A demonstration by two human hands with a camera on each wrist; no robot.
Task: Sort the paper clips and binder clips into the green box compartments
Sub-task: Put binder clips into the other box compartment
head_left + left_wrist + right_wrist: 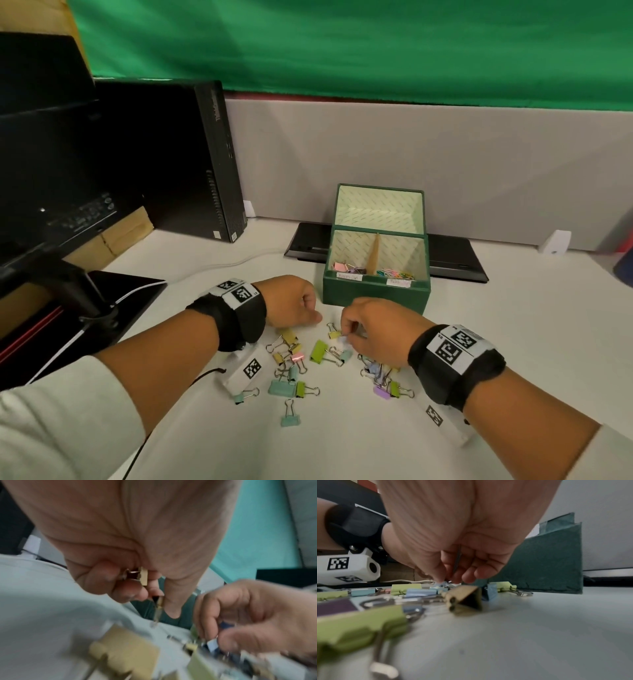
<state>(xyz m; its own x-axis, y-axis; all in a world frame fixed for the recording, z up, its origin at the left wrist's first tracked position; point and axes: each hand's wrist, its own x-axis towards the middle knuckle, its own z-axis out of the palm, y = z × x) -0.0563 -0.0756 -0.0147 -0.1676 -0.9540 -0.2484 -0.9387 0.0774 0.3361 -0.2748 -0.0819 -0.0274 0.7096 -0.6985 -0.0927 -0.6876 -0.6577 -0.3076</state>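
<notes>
The green box stands open on the white desk, with binder clips in its left compartment and paper clips in the right one. Several pastel binder clips lie scattered in front of it. My left hand is curled just left of the box; in the left wrist view it holds a yellow binder clip in its palm. My right hand reaches down into the pile and pinches a small blue clip at the fingertips. A thin wire piece shows inside its palm.
A black computer tower and monitor stand at the left, with a white cable running across the desk. A black flat device lies behind the box, against a grey partition.
</notes>
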